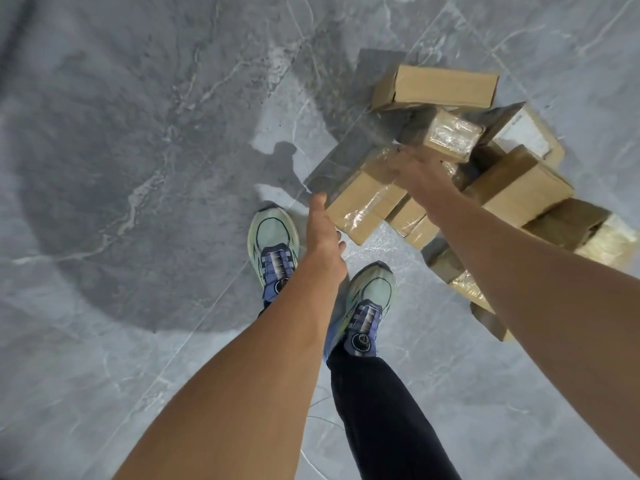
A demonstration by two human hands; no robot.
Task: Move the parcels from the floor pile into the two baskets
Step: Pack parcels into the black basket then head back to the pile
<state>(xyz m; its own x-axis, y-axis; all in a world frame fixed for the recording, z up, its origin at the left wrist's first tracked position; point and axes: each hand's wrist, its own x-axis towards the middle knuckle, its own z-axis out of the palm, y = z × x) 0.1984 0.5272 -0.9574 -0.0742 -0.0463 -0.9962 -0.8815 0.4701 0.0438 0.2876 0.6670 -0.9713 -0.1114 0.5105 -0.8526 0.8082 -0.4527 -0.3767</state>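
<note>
A: Where's the pile (519, 188)?
B: Right side, on the floor (138, 168), jumbled. No baskets in view.
A: Hands?
B: Both arms reach down to the nearest box (363, 206), probably to clamp its ends. Left hand (323, 230) is flat with straight fingers, just beside its left end. Right hand (412, 168) is over its far top, blurred, so I can't tell its grip.

Indoor room, kind unclear: polished grey marble-look tile floor (138, 168), with taped cardboard parcels (519, 192) piled at the frame's right.

Brown cardboard parcels (446, 87), several wrapped in clear tape, heaped crookedly on grey floor
</note>
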